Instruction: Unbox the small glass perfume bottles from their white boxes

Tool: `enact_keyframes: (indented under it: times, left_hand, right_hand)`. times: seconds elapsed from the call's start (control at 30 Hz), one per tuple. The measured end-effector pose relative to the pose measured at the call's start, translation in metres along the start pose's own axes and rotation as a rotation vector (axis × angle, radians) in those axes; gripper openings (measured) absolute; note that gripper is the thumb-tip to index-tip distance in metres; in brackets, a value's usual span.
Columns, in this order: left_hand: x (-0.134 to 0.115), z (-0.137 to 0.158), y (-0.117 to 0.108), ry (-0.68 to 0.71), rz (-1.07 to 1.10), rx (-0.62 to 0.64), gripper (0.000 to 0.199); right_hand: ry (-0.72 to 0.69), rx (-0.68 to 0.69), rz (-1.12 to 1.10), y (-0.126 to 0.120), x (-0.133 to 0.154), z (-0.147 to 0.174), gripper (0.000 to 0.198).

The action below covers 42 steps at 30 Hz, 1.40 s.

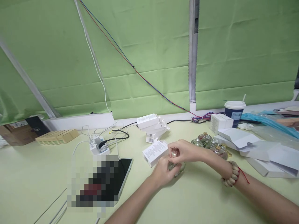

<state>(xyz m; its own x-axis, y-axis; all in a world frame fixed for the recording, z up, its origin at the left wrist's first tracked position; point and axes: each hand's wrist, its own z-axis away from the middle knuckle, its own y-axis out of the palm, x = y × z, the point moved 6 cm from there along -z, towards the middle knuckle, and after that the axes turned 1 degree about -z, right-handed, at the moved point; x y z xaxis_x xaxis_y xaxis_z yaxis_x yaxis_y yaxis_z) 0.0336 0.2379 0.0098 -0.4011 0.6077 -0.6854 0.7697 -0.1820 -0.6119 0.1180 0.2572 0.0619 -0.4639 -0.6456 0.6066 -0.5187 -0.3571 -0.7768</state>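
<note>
A small rounded glass bottle (181, 170) rests low over the table, partly covered by my fingers. My left hand (162, 172) is closed around its near side. From above, my right hand (184, 151) pinches the bottle's clear round cap (174, 152) between thumb and fingers. Whether the cap is seated on the neck cannot be made out. Just beyond my left hand lies a white printed box (155, 153). Several similar glass bottles (211, 144) with gold-coloured tops sit in a cluster behind my right forearm.
White boxes (150, 123) are stacked at the back. Opened white cartons (268, 155) and a lidded dark cup (234, 113) are on the right. To the left are a tablet (125, 171), a power strip (99, 149) with cables, and small tan boxes (57, 137).
</note>
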Motion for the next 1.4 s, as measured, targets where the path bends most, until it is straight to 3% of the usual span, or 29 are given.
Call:
enact_keyframes:
  times: [0.23,0.4,0.63,0.83,1.4]
  left_hand:
    - [-0.002,0.0,-0.002,0.059,-0.037,-0.044,0.008]
    - [-0.001,0.001,-0.003,0.094,-0.125,-0.091,0.013]
    - [-0.002,0.0,-0.005,0.104,-0.119,-0.125,0.014]
    - [-0.002,0.001,-0.009,0.06,-0.198,-0.213,0.017]
    - [0.008,0.001,-0.007,-0.081,-0.291,-0.215,0.021]
  right_hand:
    - [-0.004,0.082,0.056,-0.007,0.008,0.005,0.01]
    - [0.005,0.092,0.065,-0.01,0.009,0.007,0.018]
    - [-0.043,0.093,0.164,-0.014,0.012,0.008,0.01]
    - [-0.088,0.062,0.242,-0.016,0.013,0.01,0.006]
    - [-0.067,0.074,0.093,-0.016,0.011,0.009,0.01]
